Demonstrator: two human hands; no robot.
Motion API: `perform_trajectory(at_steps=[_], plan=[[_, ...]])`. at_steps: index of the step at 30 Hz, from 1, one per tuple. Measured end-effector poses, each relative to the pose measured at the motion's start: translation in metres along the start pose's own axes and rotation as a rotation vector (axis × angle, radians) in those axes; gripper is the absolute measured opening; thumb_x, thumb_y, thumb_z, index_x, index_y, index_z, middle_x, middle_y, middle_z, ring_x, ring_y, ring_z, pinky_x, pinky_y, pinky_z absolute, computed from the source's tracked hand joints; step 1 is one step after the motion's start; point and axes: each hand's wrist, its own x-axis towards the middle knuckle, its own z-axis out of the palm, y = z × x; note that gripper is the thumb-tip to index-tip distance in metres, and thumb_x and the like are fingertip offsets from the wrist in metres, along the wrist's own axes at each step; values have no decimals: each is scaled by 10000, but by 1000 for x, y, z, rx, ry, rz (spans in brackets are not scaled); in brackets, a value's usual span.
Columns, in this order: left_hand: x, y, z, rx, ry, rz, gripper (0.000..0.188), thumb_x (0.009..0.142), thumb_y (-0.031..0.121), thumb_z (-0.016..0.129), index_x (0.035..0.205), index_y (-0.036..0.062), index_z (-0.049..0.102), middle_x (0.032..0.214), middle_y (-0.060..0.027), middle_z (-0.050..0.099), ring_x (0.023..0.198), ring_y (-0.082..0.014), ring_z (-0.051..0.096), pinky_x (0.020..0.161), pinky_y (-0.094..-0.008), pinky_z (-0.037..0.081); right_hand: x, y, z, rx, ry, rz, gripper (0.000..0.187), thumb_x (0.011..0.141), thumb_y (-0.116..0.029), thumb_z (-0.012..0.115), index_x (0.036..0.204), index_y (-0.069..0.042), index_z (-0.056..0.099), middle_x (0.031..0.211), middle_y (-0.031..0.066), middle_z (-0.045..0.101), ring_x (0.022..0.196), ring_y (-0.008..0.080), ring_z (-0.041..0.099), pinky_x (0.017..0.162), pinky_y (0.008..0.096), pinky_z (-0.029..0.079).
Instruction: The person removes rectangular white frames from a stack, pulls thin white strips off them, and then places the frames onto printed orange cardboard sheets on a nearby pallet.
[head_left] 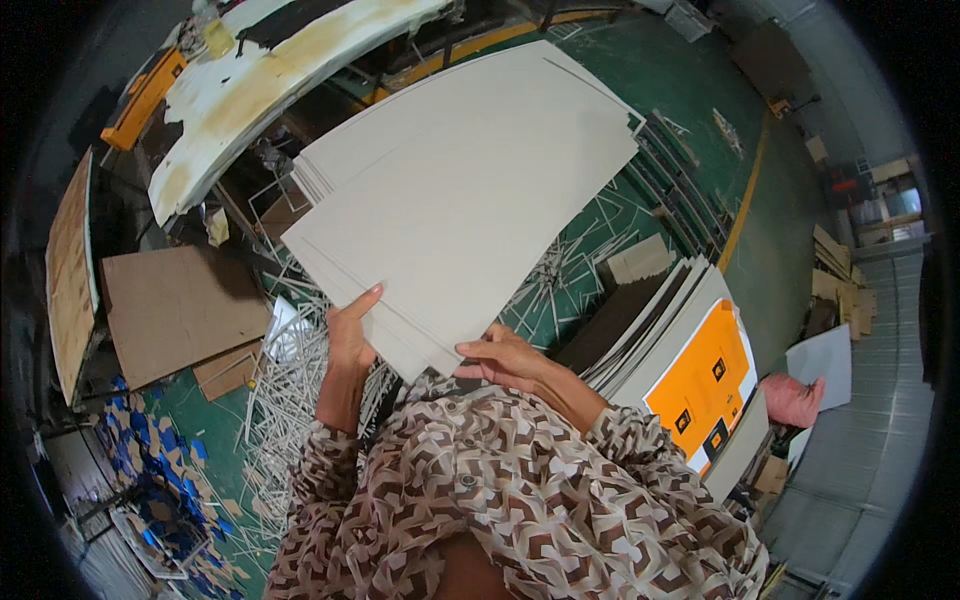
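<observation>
Several large off-white cardboard sheets (470, 170) lie fanned in front of me, their near corners pointing at my body. My left hand (350, 335) grips the near left edge, thumb on top and the other fingers mostly hidden underneath. At the near corner, my right hand (505, 360) is closed on the sheets, its thumb near the top edge and its fingers below. The far part of the sheets rests over more sheets, whose edges show at the left; what bears them is mostly hidden.
Thin cardboard strips (285, 430) pile on the green floor. Leaning boards with an orange printed sheet (705, 375) stand at my right. A worn white-topped bench (270, 90) is at the far left, near a brown board (185, 310). Blue and brown scraps (165, 470) litter the lower left.
</observation>
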Motion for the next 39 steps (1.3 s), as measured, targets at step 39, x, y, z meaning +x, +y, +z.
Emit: perform_trajectory(at_steps=[39], plan=[[-94,21,-130,204,319,22,552,781,223,630,1199,-83,441,1049,-227,589,899,-362,618,798,-482,528,74,-226,-289,-123,121,-176,504,832,-273,644,1183,50,483,1143,162,557,992,263,576,789,384,512]])
